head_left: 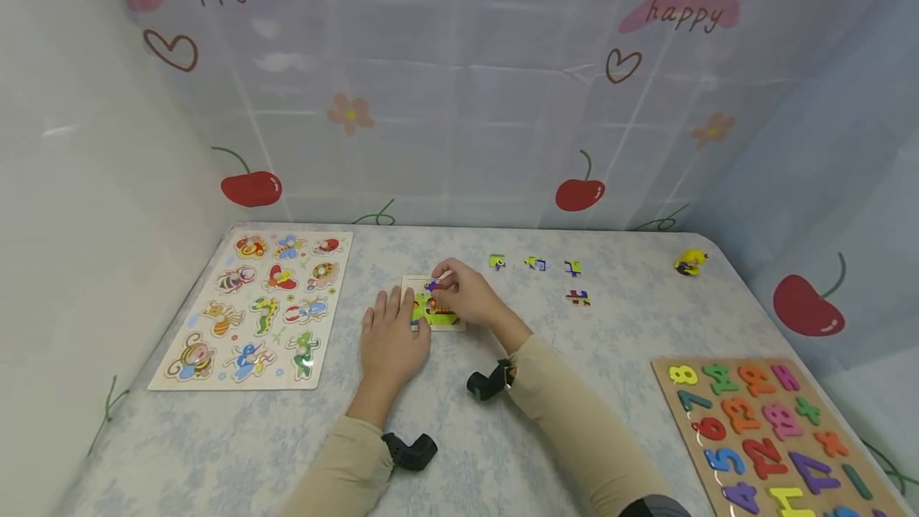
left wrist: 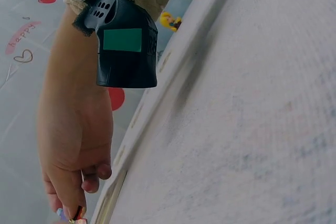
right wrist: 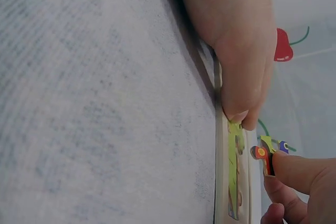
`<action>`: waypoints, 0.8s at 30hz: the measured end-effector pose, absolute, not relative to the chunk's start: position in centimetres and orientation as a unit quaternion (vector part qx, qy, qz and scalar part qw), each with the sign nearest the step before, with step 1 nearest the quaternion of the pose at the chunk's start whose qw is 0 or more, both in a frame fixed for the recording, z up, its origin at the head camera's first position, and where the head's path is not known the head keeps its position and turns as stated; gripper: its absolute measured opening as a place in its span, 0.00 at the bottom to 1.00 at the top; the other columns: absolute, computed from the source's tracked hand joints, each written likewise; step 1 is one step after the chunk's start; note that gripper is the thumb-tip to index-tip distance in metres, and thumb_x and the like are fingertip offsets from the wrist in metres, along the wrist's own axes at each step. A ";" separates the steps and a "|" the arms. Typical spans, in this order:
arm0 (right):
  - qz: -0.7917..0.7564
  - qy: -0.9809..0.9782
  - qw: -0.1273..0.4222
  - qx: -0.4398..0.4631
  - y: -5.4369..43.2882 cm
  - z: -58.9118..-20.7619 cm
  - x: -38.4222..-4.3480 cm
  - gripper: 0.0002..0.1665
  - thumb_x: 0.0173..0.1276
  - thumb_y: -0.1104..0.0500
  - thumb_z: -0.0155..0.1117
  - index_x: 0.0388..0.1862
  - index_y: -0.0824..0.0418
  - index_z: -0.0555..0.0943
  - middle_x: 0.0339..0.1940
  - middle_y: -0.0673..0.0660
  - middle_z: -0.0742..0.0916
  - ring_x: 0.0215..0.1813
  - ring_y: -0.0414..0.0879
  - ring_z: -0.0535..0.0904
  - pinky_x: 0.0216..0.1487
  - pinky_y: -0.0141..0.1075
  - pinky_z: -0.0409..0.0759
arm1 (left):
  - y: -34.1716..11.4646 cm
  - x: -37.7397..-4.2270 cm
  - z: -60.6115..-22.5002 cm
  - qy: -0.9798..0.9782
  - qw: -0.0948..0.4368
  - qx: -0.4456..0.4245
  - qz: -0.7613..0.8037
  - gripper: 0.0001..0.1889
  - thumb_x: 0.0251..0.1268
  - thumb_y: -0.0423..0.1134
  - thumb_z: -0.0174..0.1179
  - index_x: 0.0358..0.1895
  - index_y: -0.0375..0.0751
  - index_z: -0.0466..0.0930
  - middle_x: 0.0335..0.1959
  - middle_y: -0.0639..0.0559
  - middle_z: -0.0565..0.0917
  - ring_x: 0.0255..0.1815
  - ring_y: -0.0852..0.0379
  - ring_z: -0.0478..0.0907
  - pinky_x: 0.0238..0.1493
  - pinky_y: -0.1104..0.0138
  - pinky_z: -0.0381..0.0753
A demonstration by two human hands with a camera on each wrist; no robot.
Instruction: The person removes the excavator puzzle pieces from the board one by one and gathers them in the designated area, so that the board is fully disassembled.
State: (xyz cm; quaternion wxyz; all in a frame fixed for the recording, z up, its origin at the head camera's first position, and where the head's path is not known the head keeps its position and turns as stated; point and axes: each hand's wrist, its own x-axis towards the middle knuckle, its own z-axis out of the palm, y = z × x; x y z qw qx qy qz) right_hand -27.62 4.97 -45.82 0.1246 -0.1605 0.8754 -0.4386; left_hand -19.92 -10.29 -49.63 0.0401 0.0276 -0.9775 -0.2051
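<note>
Midway across the patterned tabletop (head_left: 488, 453), from where I stand: one small framed puzzle tray (head_left: 408, 281), picture part-built. Seated in it: yellow-green jigsaw pieces (head_left: 447, 320) along the lower portion, count uncertain beneath the hands; pale base shows at the upper left. One left hand (head_left: 391, 345), laid over the tray's left side, fingers extended and slightly apart, thumb touching the picture. One right hand (head_left: 467, 291), over the tray's upper right, thumb and fingers clamped on one multicoloured jigsaw piece (right wrist: 267, 153), held tilted on edge above the seated ones; whether it touches them, I cannot tell. Outstanding, behind and to the right of the tray: three loose pieces in a row, namely a left piece (head_left: 497, 262), a middle piece (head_left: 535, 263) and a right piece (head_left: 572, 268), plus a nearer piece (head_left: 577, 298) below the last. Progress, by my estimate: about half done, five pieces left counting the held one. Also present, untouched: one insect puzzle board (head_left: 282, 378), far left; one number board (head_left: 734, 440), near right; one yellow toy figure (head_left: 692, 262), far right corner.
</note>
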 end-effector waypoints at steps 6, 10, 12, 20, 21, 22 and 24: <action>-0.457 0.871 0.108 -0.143 6.0 -45.2 -27.4 0.12 0.72 0.56 0.63 0.52 0.50 0.75 0.42 0.52 0.86 0.37 0.45 0.80 0.35 0.34 0.77 | -10.1 -19.9 -49.5 -0.977 0.039 0.030 -0.209 0.33 0.74 0.54 0.42 0.78 0.47 0.57 0.81 0.46 0.55 0.83 0.44 0.44 0.81 0.46 0.43; -0.457 0.873 0.105 -0.134 7.5 -44.7 -27.3 0.12 0.71 0.56 0.64 0.51 0.51 0.76 0.42 0.54 0.86 0.36 0.46 0.78 0.35 0.35 0.74 | -10.1 -19.8 -49.6 -0.976 0.041 0.030 -0.211 0.33 0.74 0.54 0.42 0.78 0.46 0.57 0.81 0.46 0.55 0.83 0.44 0.44 0.81 0.46 0.43; -0.451 0.878 0.101 -0.127 8.6 -44.6 -27.4 0.12 0.70 0.57 0.65 0.51 0.52 0.76 0.41 0.54 0.86 0.37 0.46 0.77 0.35 0.35 0.73 | -10.1 -19.8 -49.6 -0.976 0.041 0.029 -0.213 0.33 0.74 0.54 0.42 0.79 0.47 0.56 0.81 0.46 0.55 0.83 0.44 0.44 0.81 0.46 0.43; -0.383 0.915 0.104 -0.079 14.4 -45.1 -28.0 0.14 0.70 0.54 0.65 0.53 0.51 0.76 0.43 0.55 0.84 0.39 0.47 0.77 0.36 0.36 0.74 | -10.2 -19.6 -49.5 -0.973 0.045 0.027 -0.224 0.33 0.75 0.53 0.42 0.79 0.46 0.56 0.81 0.44 0.55 0.83 0.42 0.44 0.80 0.45 0.44; -0.372 0.919 0.105 -0.074 15.2 -45.2 -28.1 0.14 0.70 0.53 0.65 0.53 0.51 0.76 0.43 0.54 0.84 0.39 0.47 0.77 0.36 0.36 0.74 | -10.2 -19.6 -49.5 -0.973 0.044 0.027 -0.223 0.33 0.75 0.53 0.42 0.79 0.46 0.56 0.81 0.44 0.55 0.83 0.42 0.44 0.80 0.45 0.44; -0.363 0.923 0.106 -0.073 15.9 -45.2 -28.1 0.15 0.70 0.53 0.65 0.53 0.51 0.76 0.43 0.55 0.84 0.39 0.47 0.77 0.36 0.36 0.74 | -10.2 -19.6 -49.5 -0.974 0.044 0.027 -0.222 0.33 0.75 0.53 0.42 0.79 0.46 0.56 0.81 0.44 0.55 0.83 0.42 0.44 0.80 0.45 0.44; -0.353 0.927 0.106 -0.073 17.2 -45.1 -28.2 0.16 0.71 0.54 0.64 0.55 0.53 0.75 0.44 0.56 0.83 0.40 0.48 0.77 0.36 0.36 0.75 | -10.2 -19.6 -49.5 -0.974 0.042 0.028 -0.222 0.33 0.75 0.54 0.41 0.79 0.46 0.55 0.81 0.45 0.54 0.83 0.43 0.43 0.80 0.45 0.43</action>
